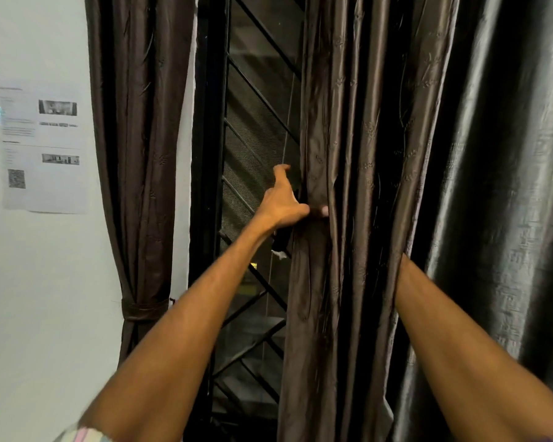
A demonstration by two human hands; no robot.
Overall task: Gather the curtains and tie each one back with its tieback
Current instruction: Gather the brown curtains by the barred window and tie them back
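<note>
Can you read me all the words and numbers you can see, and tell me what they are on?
No text here can be read.
Paper sheet taped on the wall: lines of print and headings, all too blurred to read.
Same sheet: a QR code, no readable characters.
Curtains, window grille: no writing visible.

The window grille [253, 186] is in the middle. Left of it hangs one curtain [141, 154], with its tieback [144, 309] around it low down. Further left, a paper sheet [43, 148] is on the wall [29, 298]. Right of the grille hangs the other curtain [364, 186]. The left hand [284, 202] is on its edge beside the grille.
</note>
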